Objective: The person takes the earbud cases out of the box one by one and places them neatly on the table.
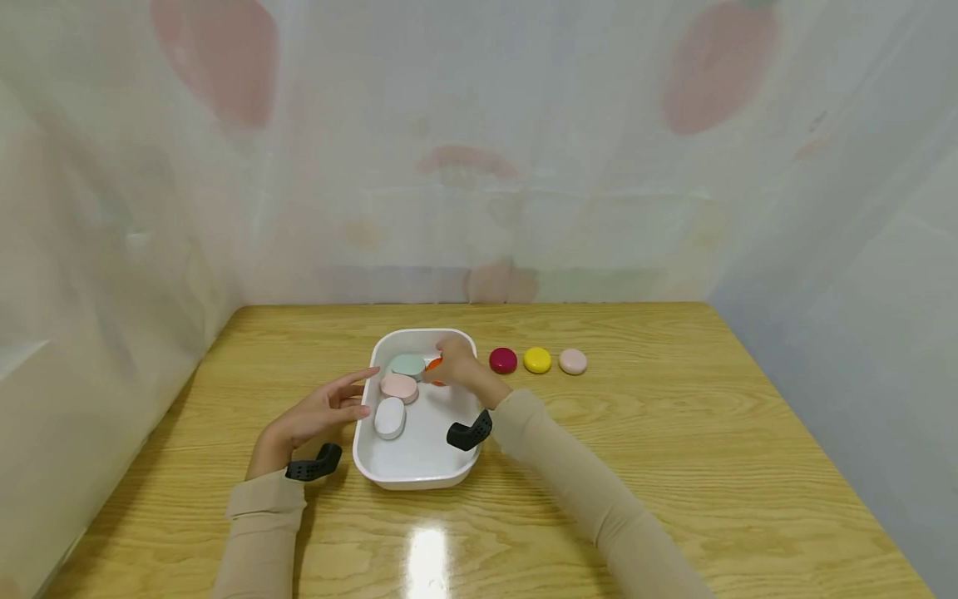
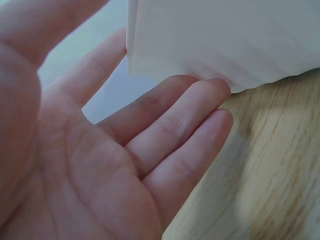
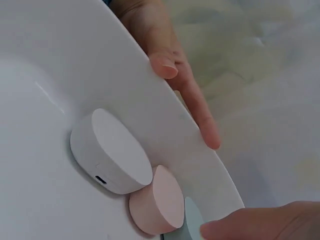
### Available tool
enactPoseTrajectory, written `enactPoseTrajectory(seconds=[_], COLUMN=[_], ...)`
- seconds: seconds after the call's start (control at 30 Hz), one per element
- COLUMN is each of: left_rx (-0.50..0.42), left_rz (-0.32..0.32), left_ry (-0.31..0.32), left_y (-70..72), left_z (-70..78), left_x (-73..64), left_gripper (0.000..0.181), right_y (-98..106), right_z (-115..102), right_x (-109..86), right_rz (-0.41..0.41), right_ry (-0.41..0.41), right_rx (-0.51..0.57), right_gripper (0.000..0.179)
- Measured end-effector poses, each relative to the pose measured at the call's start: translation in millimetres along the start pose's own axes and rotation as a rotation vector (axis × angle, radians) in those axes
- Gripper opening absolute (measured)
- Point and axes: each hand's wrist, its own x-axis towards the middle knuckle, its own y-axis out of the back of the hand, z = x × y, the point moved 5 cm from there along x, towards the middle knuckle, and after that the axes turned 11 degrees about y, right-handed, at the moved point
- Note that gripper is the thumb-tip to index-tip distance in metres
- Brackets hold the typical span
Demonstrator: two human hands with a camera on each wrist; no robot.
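Observation:
A white rectangular tub [image 1: 419,472] with rounded corners stands on the wooden table. Along its left side lie a mint-green oval case [image 1: 407,366], a pink oval case [image 1: 400,388] and a white earbud case [image 3: 120,150] with a small port. My left hand [image 1: 322,412] is at the tub's left wall, thumb and forefinger touching the rim, the other fingers loosely bent beside the wall. Inside the far right part of the tub, my right hand [image 1: 458,364] pinches an orange round disc [image 1: 434,372], mostly hidden by the fingers, close beside the mint-green case.
To the right of the tub, a dark red disc [image 1: 503,360], a yellow disc [image 1: 537,360] and a pale pink disc [image 1: 573,361] lie in a row on the table [image 1: 674,449]. Pale printed curtains [image 1: 479,225] hang behind and along both sides.

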Motion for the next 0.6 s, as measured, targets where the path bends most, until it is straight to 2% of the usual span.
enactPoseTrajectory(seconds=[0.2,0.3,0.47,0.6], left_rx=[-0.006,0.000,0.009,0.011], left_rz=[-0.011,-0.008,-0.007,-0.009], left_ry=[-0.014,-0.015,-0.019,-0.019], left_y=[-0.7,-0.1,-0.9,-1.7], left_z=[1.0,-0.2,-0.6,0.3], left_x=[0.4,1.0,0.8,-0.1], left_gripper=[0.072,0.071,0.070,0.070], right_y=[-7,-11,-16,-18], right_z=[-1,1,5,6], right_x=[2.4,4.4,6.2,5.7], right_rz=[-0.018,-0.029,-0.049,-0.043], right_ry=[0.043,0.038,-0.006,-0.009], right_rx=[-0.159,-0.217,-0.236,-0.245], right_gripper=[0.056,0.055,0.052,0.046])
